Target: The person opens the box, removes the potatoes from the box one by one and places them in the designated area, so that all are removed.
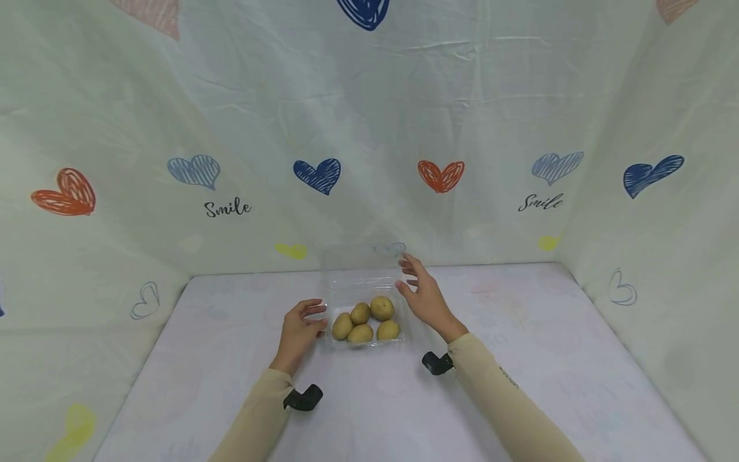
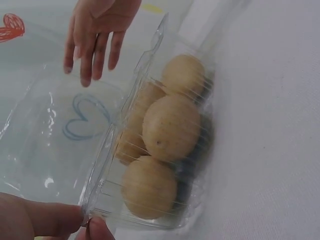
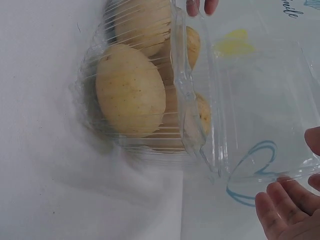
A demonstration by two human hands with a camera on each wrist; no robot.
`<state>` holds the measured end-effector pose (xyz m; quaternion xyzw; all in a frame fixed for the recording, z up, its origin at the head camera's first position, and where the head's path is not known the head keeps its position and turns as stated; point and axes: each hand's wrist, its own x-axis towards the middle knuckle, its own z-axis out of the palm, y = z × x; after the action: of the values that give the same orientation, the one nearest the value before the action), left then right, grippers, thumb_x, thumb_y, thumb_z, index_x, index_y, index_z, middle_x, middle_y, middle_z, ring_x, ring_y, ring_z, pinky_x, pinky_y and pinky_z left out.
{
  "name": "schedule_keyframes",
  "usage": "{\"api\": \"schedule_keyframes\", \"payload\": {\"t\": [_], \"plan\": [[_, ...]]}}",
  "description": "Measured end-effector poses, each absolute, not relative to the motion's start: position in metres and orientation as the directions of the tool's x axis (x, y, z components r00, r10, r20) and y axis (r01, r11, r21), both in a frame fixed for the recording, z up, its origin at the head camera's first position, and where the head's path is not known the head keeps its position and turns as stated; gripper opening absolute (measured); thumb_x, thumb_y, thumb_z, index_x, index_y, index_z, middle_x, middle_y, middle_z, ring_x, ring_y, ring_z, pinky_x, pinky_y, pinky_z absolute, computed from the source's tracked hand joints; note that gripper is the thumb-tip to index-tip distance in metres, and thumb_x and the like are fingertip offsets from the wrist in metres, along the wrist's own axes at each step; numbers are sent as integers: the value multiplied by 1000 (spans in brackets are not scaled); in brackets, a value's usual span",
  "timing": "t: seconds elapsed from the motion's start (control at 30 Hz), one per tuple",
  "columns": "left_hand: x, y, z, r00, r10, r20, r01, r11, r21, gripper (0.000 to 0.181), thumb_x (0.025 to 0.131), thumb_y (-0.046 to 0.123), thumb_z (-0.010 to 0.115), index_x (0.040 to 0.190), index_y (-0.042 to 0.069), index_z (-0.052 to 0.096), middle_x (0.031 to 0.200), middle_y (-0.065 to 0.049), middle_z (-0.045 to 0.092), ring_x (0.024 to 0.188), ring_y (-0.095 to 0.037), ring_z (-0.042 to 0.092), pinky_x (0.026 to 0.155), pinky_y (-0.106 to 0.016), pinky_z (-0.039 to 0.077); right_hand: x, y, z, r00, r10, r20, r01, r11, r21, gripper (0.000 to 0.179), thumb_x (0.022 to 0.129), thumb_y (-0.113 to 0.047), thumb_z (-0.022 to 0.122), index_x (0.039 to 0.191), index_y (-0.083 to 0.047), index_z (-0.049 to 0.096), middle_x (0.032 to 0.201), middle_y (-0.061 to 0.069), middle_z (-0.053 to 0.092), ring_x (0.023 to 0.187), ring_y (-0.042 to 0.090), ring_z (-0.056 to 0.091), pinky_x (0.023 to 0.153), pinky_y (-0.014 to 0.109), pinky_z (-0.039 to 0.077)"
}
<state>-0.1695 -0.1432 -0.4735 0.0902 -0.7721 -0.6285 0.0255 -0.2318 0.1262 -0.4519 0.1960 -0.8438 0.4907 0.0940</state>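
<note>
A clear plastic clamshell box [image 2: 104, 165] stands on the table with its lid [image 3: 265, 100] raised at the back. Several potatoes [image 1: 382, 308] lie inside, seen through the ribbed wall in both wrist views. At the box's left side, my left hand [image 1: 298, 333] pinches the rim between thumb and finger. My right hand [image 1: 427, 298] is by the lid's right edge, fingers extended and slightly bent. Whether those fingertips touch the lid I cannot tell.
A white cloth covers the table [image 1: 231, 346]. Behind it hangs a pale curtain [image 1: 381, 218] printed with hearts and the word Smile; more curtain runs down both sides. Black wrist mounts [image 1: 304, 398] stick out from both sleeves.
</note>
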Motion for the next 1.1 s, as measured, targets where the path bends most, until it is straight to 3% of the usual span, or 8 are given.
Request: {"api": "schedule_keyframes", "payload": {"t": [0.43,1.1], "plan": [[-171,-145,-471,-977,-171,-130,-156,145,977,44,91,-15,66,134,-12,60,128,-35,67,82,-12,70,64,-21,57,-240,126,-449,-920,-260,293,-385,464,-798,69,102,-1,64,161,9,30,153,30,51,137,47,53,112,59,47],[-181,-152,-469,-960,-118,-253,-270,158,950,49,91,-14,66,140,-11,59,129,-30,66,80,-9,64,66,-20,56,-251,126,-447,-934,-285,217,-338,497,-799,73,104,-8,64,164,5,25,156,28,48,139,46,51,116,56,43]]}}
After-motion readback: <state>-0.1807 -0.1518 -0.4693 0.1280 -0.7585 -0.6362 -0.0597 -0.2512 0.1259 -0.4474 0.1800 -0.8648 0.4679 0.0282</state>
